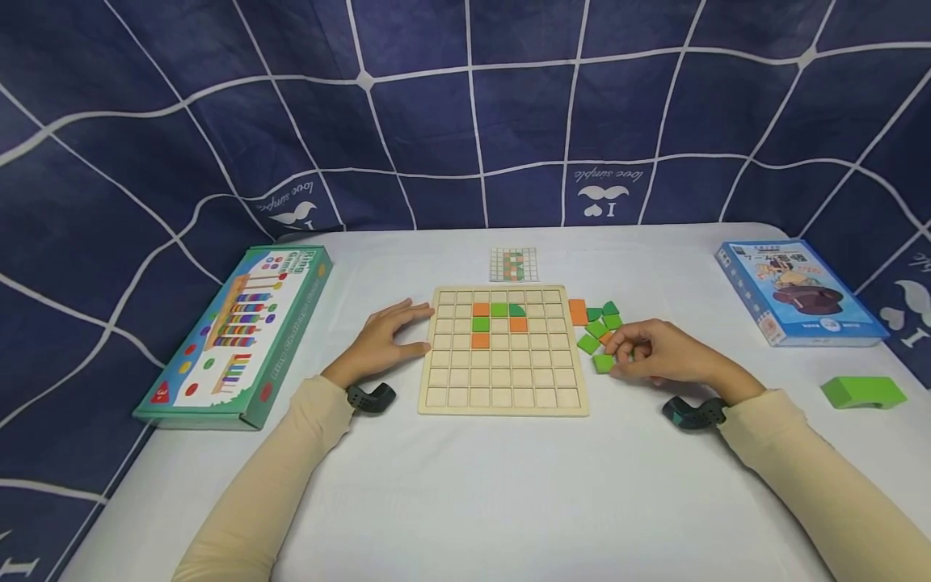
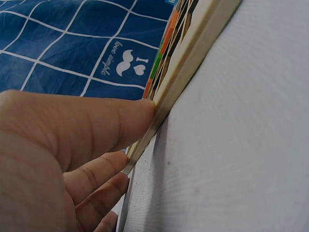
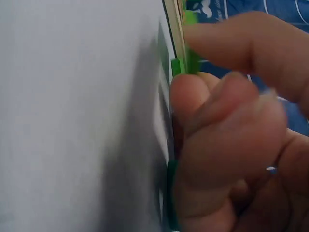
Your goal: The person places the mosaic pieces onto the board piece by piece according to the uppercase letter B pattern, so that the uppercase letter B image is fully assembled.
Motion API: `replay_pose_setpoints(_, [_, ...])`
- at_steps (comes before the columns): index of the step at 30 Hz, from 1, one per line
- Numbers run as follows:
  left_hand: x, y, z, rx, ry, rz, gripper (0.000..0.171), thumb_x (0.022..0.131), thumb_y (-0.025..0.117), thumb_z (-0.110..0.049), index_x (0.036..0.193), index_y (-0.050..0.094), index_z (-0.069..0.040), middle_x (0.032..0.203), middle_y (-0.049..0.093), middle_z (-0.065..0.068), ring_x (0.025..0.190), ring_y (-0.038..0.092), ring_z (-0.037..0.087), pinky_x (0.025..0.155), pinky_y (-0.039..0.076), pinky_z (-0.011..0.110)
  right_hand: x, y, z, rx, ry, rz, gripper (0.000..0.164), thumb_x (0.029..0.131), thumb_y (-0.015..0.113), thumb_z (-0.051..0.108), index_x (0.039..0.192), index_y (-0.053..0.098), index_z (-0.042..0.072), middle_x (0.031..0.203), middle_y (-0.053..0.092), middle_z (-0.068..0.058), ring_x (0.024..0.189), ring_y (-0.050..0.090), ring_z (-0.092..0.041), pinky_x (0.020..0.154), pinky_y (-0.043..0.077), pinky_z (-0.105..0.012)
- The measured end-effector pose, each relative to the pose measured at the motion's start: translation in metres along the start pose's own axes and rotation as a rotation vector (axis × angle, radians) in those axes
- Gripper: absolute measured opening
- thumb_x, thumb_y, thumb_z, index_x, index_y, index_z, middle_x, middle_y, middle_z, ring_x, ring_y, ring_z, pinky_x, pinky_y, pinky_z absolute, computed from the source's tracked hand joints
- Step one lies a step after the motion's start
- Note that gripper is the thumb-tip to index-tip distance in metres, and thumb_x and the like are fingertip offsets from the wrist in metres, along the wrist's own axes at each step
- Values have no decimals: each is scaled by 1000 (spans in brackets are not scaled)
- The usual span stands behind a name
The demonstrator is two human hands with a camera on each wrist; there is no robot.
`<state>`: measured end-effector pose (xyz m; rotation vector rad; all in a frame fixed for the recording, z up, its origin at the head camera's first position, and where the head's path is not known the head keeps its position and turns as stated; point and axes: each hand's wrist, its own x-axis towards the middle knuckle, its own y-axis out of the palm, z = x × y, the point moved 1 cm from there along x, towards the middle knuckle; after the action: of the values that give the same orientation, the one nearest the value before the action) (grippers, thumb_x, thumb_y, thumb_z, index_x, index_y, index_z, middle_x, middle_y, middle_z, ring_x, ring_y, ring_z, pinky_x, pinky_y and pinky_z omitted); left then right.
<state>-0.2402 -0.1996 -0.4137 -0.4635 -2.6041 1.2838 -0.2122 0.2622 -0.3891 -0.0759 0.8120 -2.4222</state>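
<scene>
A pale wooden grid board (image 1: 502,396) lies flat, with several orange and green tiles (image 1: 481,324) in its upper cells; one is a dark green rounded piece (image 1: 516,310). My left hand (image 1: 385,339) touches the board's left edge, thumb and fingers extended; the left wrist view shows the thumb (image 2: 111,121) against its side. Right of the board, my right hand (image 1: 662,352) bends its fingers over a pile of loose tiles (image 1: 596,329). A light green tile (image 1: 604,363) is at its thumb tip; a blurred green piece (image 3: 191,60) shows there too. Whether it is pinched is unclear.
A small printed pattern card (image 1: 513,265) lies behind the board. At the left is a green game box (image 1: 240,339), at the right a blue game box (image 1: 803,295). A green arched block (image 1: 863,393) sits near the right side of the white table (image 1: 473,501).
</scene>
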Motion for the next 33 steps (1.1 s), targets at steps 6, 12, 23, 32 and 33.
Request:
replay_pose_setpoints(6, [0,0,1,-8,1,1,65,97,79,-28,156,58,-9,168,47,10,164,24,37,133,10,61,3,6,10,103,30,-11,32,93,75,-5,122,64,-12,93,74,-10,58,58,-12,53,54,-26])
replay_pose_setpoints(12, [-1,0,0,-10,-3,-3,65,97,79,-27,156,58,-10,168,47,10,164,25,37,133,10,61,14,16,20,237,54,-72,36,95,72,-5,126,59,-15,92,77,-13,64,63,-12,56,57,-25])
replay_pose_setpoints(23, [-1,-1,-2,-11,10,1,65,97,79,-28,156,58,-9,168,47,11,164,25,37,133,10,61,42,34,39,381,139,-116,41,96,73,0,133,58,-11,93,81,-2,72,67,-9,57,55,-21])
replay_pose_setpoints(32, [-1,-2,-3,-14,14,8,66,96,80,-26,156,59,-8,168,47,12,164,25,37,133,10,59,67,50,49,450,148,-120,37,97,72,-3,131,59,-10,90,80,-2,65,67,-7,54,55,-19])
replay_pose_setpoints(33, [-1,-2,-3,-14,15,8,65,96,80,-26,156,59,-8,168,47,12,164,25,37,133,10,59,69,52,51,460,149,-118,37,97,72,-4,131,58,-10,89,80,-2,64,67,-7,54,56,-19])
